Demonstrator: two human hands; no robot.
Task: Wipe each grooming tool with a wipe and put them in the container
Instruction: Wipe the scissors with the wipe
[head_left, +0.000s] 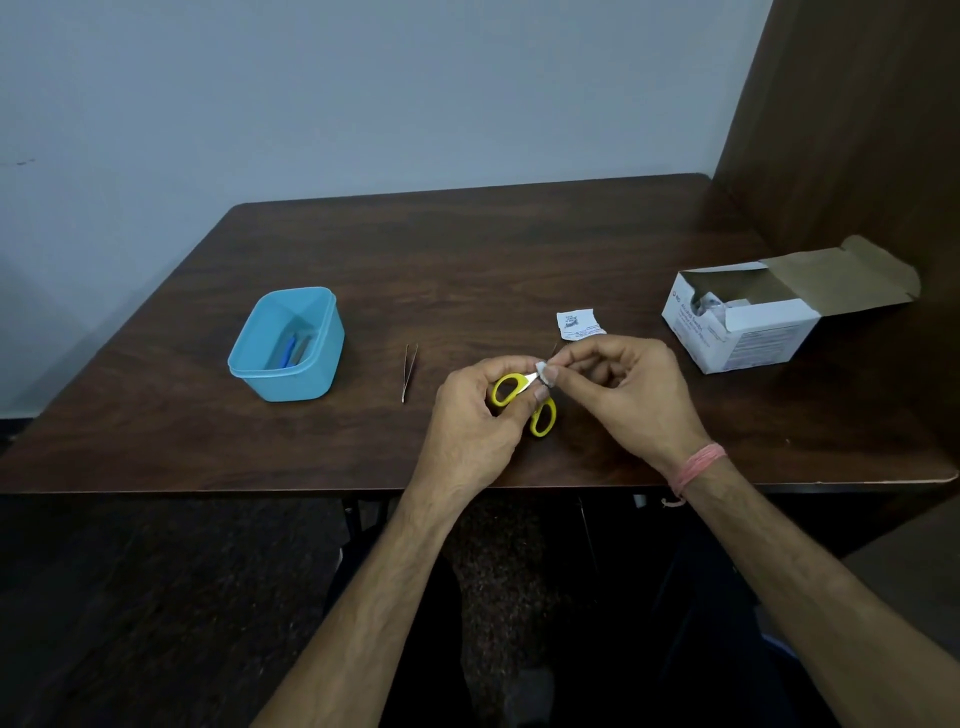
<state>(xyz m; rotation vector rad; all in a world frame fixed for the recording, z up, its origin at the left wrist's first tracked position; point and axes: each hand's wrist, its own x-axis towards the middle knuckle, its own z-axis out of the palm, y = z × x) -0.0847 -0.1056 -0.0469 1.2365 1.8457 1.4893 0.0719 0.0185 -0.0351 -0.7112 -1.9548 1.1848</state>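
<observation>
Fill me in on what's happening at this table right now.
A person is cleaning grooming tools. The left hand grips yellow-handled scissors above the table, while the right hand pinches a small white wipe against the blades. The tweezers lie on the table, not yet put away. The blue container at left already holds a blue tool or two. A torn wipe wrapper lies near the open box of swabs at right.

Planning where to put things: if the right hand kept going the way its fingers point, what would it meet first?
The right hand points leftward at the left hand holding the scissors; those come first, almost touching already.
</observation>
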